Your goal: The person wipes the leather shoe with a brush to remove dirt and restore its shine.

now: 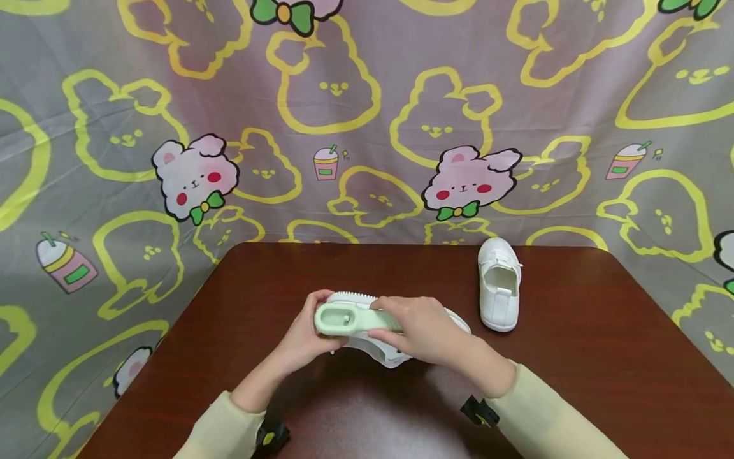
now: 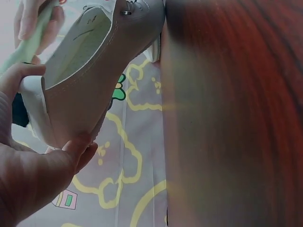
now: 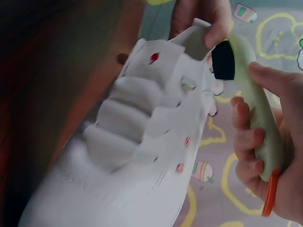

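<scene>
A white shoe (image 1: 383, 352) is tipped on its side over the table, its ridged sole turned toward the far side. My left hand (image 1: 302, 330) grips it by the heel, thumb and fingers round the back in the left wrist view. My right hand (image 1: 431, 328) holds a light green brush (image 3: 259, 116) by its handle, fingers wrapped round it. Dark bristles (image 3: 223, 60) on the brush sit right beside the heel opening, close to the left fingers. An orange loop (image 3: 271, 193) hangs from the handle's end. Small red marks show on the shoe's upper in the right wrist view.
A second white shoe (image 1: 500, 311) stands upright on the brown table (image 1: 573, 357), to the right of my hands, toe pointing away. Behind the table hangs a patterned cloth (image 1: 367, 159) with cartoon animals, and it also runs along both sides.
</scene>
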A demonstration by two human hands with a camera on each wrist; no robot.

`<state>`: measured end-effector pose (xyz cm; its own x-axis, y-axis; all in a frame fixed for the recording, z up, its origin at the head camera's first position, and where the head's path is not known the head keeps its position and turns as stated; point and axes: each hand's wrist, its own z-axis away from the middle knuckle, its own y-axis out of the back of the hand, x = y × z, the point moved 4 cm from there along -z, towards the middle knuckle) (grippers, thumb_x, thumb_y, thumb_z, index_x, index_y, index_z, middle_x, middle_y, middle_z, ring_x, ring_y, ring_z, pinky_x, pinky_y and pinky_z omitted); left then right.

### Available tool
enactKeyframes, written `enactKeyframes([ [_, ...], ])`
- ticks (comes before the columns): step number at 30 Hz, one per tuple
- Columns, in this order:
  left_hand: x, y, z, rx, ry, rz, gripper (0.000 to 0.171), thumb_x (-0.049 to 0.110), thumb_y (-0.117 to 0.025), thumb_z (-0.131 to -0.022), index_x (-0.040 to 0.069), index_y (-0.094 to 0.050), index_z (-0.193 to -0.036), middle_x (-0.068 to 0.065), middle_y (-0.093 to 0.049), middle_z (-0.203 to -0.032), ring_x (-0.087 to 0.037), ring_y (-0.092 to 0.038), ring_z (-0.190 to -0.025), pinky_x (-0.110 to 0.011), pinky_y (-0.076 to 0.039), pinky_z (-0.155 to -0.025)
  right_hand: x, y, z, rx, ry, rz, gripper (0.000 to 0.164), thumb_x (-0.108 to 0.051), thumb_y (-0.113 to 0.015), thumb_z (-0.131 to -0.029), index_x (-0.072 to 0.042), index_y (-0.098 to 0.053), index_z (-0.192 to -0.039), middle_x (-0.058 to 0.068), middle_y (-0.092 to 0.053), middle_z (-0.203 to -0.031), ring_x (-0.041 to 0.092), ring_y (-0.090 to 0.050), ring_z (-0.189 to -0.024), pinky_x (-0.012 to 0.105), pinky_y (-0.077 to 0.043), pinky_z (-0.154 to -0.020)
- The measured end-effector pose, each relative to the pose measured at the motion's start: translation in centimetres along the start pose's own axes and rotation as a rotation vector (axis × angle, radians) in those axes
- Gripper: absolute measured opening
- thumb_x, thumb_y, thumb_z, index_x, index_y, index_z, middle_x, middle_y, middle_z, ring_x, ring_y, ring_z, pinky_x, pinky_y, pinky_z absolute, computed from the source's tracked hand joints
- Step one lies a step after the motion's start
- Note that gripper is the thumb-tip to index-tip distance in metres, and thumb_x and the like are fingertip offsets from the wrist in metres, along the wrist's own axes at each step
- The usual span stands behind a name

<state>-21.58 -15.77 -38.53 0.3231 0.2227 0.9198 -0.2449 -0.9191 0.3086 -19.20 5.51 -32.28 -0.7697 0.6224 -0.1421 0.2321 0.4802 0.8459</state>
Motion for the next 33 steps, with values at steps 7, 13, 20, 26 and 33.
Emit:
enactKeyframes([
  [7, -0.3, 0.0, 0.1, -0.008, 0.042, 0.042, 0.075, -0.007, -0.077, -0.075, -0.006, -0.029, -0.133, -0.026, -0.045, -0.135, -0.036, -0.048, -0.121, -0.027, -0.045, -0.093, 2.8, 0.8, 0.7, 0.111, -0.153, 0.081, 0.032, -0.037, -0.075, -0.084, -0.016, -0.065, -0.106, -0.006, -0.068, -0.091, 0.008, -0.054, -0.061, 0.026, -0.039, -0.048],
  [13, -0.4, 0.1, 0.1, -0.028, 0.028, 0.036, 0.075, -0.008, -0.076, -0.075, -0.003, -0.029, -0.134, -0.024, -0.047, -0.130, -0.035, -0.051, -0.114, -0.027, -0.048, -0.088, 2.9, 0.7, 2.1, -0.008, -0.078, -0.046, 0.031, -0.038, -0.074, -0.085, -0.019, -0.065, -0.108, -0.012, -0.067, -0.090, 0.003, -0.053, -0.065, 0.026, -0.045, -0.056],
  [20, -0.5, 0.0, 0.0, -0.045, 0.033, 0.030, 0.075, -0.007, -0.077, -0.075, 0.000, -0.030, -0.133, -0.023, -0.046, -0.130, -0.035, -0.050, -0.114, -0.028, -0.048, -0.087, 4.0, 0.6, 3.1, -0.004, -0.118, 0.007, 0.034, -0.039, -0.074, -0.085, -0.017, -0.066, -0.109, -0.007, -0.069, -0.095, 0.005, -0.055, -0.066, 0.027, -0.045, -0.056],
  [26, -0.5, 0.0, 0.3, -0.068, 0.024, 0.004, 0.076, -0.004, -0.078, -0.077, 0.002, -0.030, -0.135, -0.022, -0.045, -0.130, -0.034, -0.050, -0.112, -0.028, -0.049, -0.085, 5.7, 1.3, 3.4, 0.054, -0.230, 0.042, 0.033, -0.034, -0.076, -0.084, -0.015, -0.066, -0.108, -0.004, -0.069, -0.095, 0.010, -0.057, -0.068, 0.030, -0.045, -0.057],
  [33, -0.3, 0.2, 0.5, -0.128, -0.038, -0.152, 0.073, 0.007, -0.080, -0.079, 0.013, -0.038, -0.138, -0.015, -0.047, -0.126, -0.028, -0.051, -0.101, -0.032, -0.052, -0.073, 5.3, 2.7, 4.3, 0.097, -0.212, -0.096, 0.031, -0.033, -0.075, -0.085, -0.019, -0.065, -0.110, -0.012, -0.065, -0.094, 0.004, -0.053, -0.070, 0.027, -0.045, -0.060],
])
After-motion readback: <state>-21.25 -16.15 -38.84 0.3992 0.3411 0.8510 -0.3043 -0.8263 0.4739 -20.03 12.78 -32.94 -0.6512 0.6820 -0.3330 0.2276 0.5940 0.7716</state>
